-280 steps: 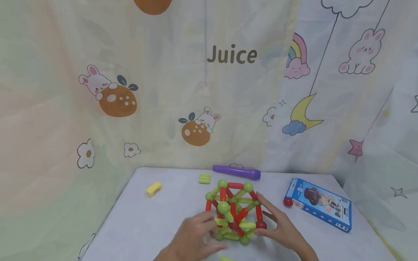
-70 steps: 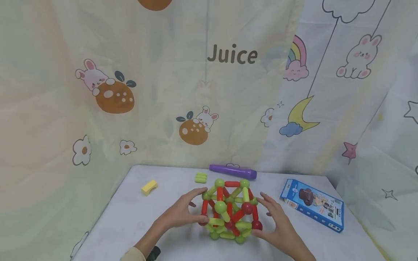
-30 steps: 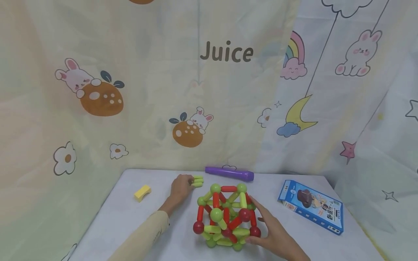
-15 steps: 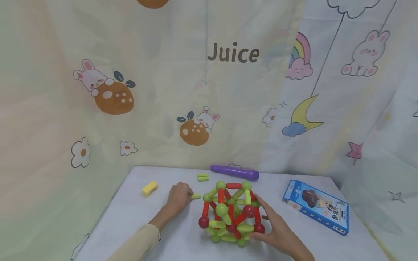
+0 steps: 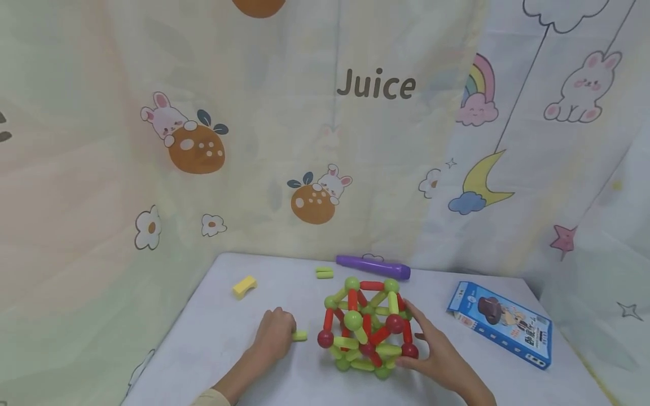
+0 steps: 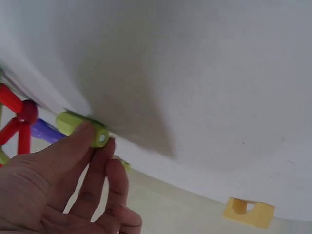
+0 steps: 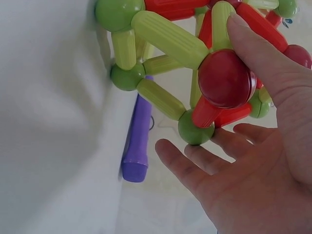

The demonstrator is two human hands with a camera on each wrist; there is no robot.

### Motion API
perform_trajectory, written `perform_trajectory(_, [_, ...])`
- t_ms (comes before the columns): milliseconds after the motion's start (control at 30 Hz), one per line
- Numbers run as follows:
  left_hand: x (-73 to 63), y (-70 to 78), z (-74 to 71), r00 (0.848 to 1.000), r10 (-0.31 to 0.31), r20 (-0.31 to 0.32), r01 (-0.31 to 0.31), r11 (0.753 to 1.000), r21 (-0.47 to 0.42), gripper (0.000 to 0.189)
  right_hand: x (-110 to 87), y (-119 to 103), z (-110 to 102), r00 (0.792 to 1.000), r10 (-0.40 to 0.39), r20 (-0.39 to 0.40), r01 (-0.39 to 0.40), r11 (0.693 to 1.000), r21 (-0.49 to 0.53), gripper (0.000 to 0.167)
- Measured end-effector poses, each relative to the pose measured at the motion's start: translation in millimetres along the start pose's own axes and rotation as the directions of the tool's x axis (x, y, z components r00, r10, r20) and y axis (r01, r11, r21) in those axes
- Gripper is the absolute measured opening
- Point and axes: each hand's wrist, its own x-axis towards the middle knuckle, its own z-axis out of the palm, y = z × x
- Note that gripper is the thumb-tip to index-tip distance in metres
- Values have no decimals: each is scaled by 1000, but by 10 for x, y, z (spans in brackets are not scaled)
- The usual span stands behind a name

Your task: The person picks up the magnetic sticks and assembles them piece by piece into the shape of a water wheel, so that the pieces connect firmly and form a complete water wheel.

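Note:
In the head view, a magnetic ball-and-rod structure [image 5: 373, 338] of red and green rods and balls stands on the table. My left hand [image 5: 275, 334] is to its left and pinches a light green magnetic rod [image 5: 300, 336], held between thumb and fingertips in the left wrist view [image 6: 83, 127]. The rod is apart from the structure. My right hand [image 5: 437, 352] holds the structure's right side. In the right wrist view, its thumb lies on a light green rod by a red ball [image 7: 226, 78], with the other fingers behind.
Two loose light green rods [image 5: 324, 275] lie at the back, near a purple microphone-shaped stick [image 5: 373, 267]. A yellow arch block [image 5: 245, 287] sits at the back left. The blue game box [image 5: 500, 324] lies on the right. A printed curtain [image 5: 254, 225] hangs behind the table.
My left hand left the structure's side, took one green rod from the group at the back and drew it toward the front. My right hand stays at the structure. Earlier, a red ball was added.

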Motion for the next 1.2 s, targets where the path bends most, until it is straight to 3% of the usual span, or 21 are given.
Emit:
perform_trajectory(233, [-206,109,-116,995,-24,93,15,995,101,15,0,-7,-12,1000,7,13,-7,1000,-10,119])
perform_trajectory(333, [-258,90,-134,994,-14,105,11,999,35,13,-1,-6,-15,1000,5,11,-5,1000,-19,120])
perform_trajectory(433, [-283,41,-163,994,-18,106,30,992,-119,13,-3,-10,-23,1000,-5,8,6,1000,-25,119])
perform_trajectory(533, [-291,7,-262,994,-42,96,67,961,-267,13,-3,-15,-29,1000,-9,8,9,1000,-30,119])
perform_trajectory(667, [-298,48,-496,995,-90,52,103,910,-401,15,-4,-21,-31,1000,-4,15,4,999,-32,119])
perform_trajectory(833, [-261,220,-714,999,-51,-17,34,837,-546,20,-6,-22,-45,1000,-5,15,6,1000,-22,120])
perform_trajectory(1000, [-183,413,-704,998,14,-66,-52,773,-632,19,-4,-15,-46,1000,2,13,-2,1000,-10,121])
perform_trajectory(1200, [-136,523,-592,996,22,-86,-73,752,-655,16,-1,-7,-24,1000,-2,19,2,1000,1,120])
